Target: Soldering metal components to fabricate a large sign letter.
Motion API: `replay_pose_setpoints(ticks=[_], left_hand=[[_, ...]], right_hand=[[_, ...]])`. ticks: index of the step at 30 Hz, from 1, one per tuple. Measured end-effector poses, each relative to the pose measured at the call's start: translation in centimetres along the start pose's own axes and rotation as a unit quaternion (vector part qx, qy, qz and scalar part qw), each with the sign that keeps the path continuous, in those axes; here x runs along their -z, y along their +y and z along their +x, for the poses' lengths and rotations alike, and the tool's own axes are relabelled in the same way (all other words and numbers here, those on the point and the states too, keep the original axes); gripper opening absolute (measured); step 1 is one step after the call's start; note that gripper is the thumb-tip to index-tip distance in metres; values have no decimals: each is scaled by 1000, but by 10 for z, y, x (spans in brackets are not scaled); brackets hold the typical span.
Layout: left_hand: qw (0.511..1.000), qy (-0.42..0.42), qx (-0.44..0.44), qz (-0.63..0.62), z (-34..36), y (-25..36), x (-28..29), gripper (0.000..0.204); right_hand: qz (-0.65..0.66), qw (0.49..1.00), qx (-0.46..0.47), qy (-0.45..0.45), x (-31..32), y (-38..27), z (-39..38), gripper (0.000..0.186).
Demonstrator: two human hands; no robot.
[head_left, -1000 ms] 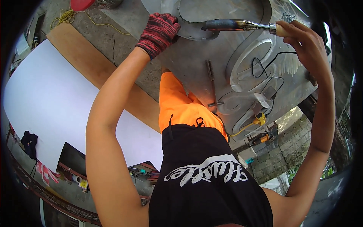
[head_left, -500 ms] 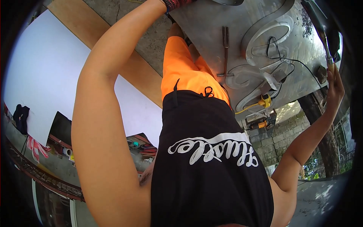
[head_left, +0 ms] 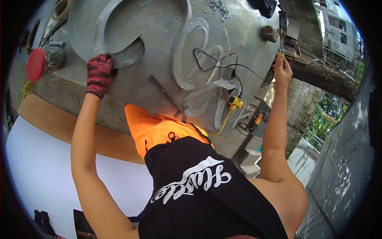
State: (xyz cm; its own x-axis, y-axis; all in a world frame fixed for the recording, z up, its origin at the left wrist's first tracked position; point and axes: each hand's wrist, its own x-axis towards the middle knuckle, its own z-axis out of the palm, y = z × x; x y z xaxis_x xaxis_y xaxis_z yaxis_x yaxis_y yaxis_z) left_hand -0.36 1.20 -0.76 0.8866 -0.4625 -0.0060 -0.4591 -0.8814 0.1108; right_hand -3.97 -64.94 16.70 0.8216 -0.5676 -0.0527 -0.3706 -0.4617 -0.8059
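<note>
The gloved left hand point(head_left: 99, 74), fingers curled, rests on the curved metal strip point(head_left: 132, 55), upper left; whether it grips, I can't tell. Upper right, the right hand point(head_left: 282, 71) wraps a wooden-handled tool point(head_left: 283, 24), its long axis running up the frame, tip topmost. Looks like steadying; working the strip would call for bringing the tip across.

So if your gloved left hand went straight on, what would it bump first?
The left hand would probably meet the curved metal strip just ahead; it may even be touching it, but depth is hard to judge.
</note>
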Motion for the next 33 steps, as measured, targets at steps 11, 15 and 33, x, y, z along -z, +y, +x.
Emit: replay_pose_setpoints(ticks=[11, 15, 33], left_hand=[[999, 3, -15, -31, 9, 10, 3, 37], [998, 31, -24, -51, 14, 12, 3, 38], [998, 26, -51, -34, 14, 7, 12, 33]], right_hand=[[16, 971, -179, 160, 14, 138, 63, 30], [20, 964, -202, 174, -4, 170, 84, 32], [15, 975, -157, 153, -45, 244, 132, 37]])
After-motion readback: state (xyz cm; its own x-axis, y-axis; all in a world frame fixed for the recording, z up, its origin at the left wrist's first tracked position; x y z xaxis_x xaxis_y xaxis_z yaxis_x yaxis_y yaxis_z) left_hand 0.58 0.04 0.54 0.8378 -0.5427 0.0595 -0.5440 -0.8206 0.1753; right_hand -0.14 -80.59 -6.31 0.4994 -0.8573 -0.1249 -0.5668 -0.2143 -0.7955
